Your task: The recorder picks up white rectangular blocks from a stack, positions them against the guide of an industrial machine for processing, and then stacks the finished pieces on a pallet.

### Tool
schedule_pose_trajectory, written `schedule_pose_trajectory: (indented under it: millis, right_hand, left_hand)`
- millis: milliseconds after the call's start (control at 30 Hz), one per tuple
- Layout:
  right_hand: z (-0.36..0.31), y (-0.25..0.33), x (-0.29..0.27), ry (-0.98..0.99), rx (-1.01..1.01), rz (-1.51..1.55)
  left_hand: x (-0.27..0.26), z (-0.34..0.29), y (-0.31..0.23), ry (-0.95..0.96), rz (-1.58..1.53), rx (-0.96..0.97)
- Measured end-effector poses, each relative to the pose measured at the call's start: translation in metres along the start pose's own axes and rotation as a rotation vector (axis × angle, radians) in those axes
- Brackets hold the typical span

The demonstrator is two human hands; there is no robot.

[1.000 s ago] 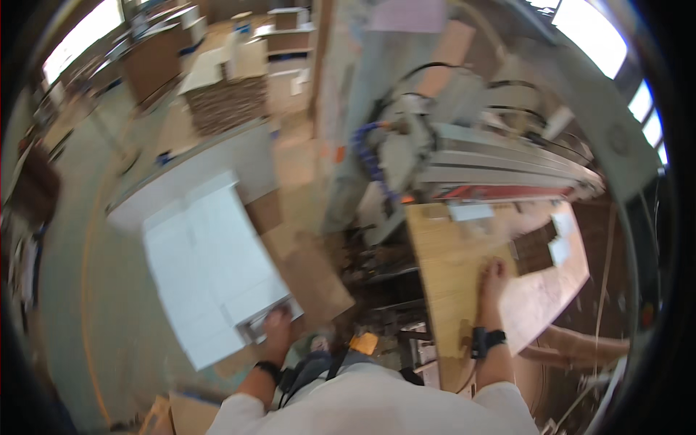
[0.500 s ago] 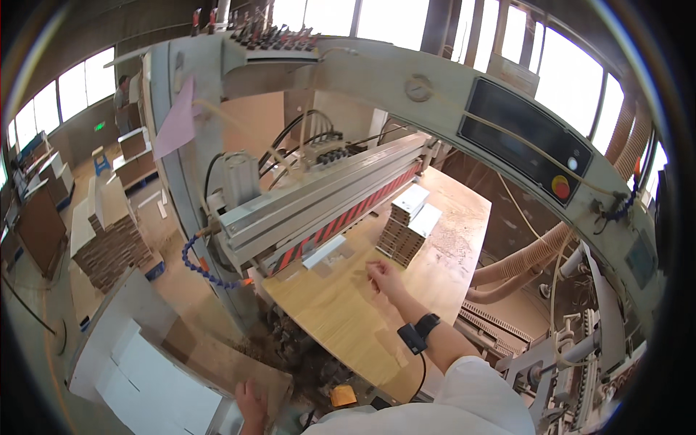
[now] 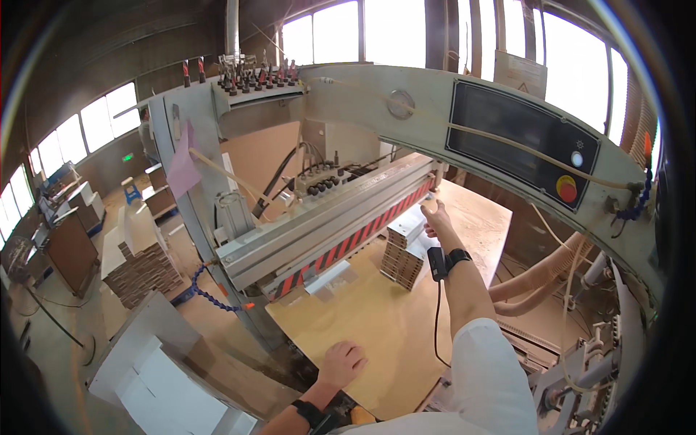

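Note:
My right hand [image 3: 436, 220] reaches over the far side of a stack of pale-topped boards [image 3: 401, 255], close to the press beam [image 3: 341, 228]. Thumb and fingers look apart, with nothing visible in them. The boards have brown, slotted edges and stand in stepped piles on the yellowish wooden tabletop [image 3: 377, 319]. Palm down near the tabletop's front left edge, my left hand [image 3: 342, 365] rests with its fingers lightly bent and holds nothing. A flat pale strip [image 3: 330, 281] lies under the beam's striped red-and-black edge.
A control panel [image 3: 522, 141] with a red knob [image 3: 566, 190] spans the upper right. White panels [image 3: 174, 391] lean at lower left. Beyond the machine post stand stacked boards [image 3: 141, 264]. A blue segmented hose [image 3: 210, 297] hangs left of the table; ribbed ducts [image 3: 540, 275] run right.
My right hand has moved from in front of the board stack to its far side. My left hand has come up from the lower left onto the tabletop. The view has shifted.

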State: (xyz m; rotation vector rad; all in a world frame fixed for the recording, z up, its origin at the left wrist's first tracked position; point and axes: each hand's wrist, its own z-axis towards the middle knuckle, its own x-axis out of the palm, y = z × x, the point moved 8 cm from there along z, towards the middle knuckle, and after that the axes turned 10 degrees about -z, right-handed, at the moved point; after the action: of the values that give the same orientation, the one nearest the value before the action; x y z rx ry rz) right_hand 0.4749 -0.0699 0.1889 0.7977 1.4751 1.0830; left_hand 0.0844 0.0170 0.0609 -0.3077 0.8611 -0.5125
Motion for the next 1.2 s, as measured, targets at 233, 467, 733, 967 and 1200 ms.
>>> schedule_pose_trajectory:
  millis: [233, 467, 733, 967, 1200]
  right_hand:
    - [0.011, -0.014, 0.008, 0.003, -0.078, -0.225]
    - [-0.029, -0.005, 0.000, -0.051, -0.192, 0.217]
    - [-0.187, 0.005, 0.073, -0.002, -1.025, -0.324]
    - [-0.157, -0.060, 0.043, 0.045, -0.511, 0.203]
    - [-0.190, -0.164, 0.052, 0.185, 0.043, 0.522]
  left_hand:
    - [0.002, -0.006, 0.012, -0.026, -0.036, -0.071]
    - [-0.002, -0.004, 0.010, -0.038, -0.091, -0.079]
    - [0.001, -0.003, 0.009, -0.025, -0.107, -0.081]
    - [0.001, -0.001, 0.006, -0.021, -0.091, -0.095]
    - [-0.007, 0.025, 0.047, -0.017, -0.198, -0.273]
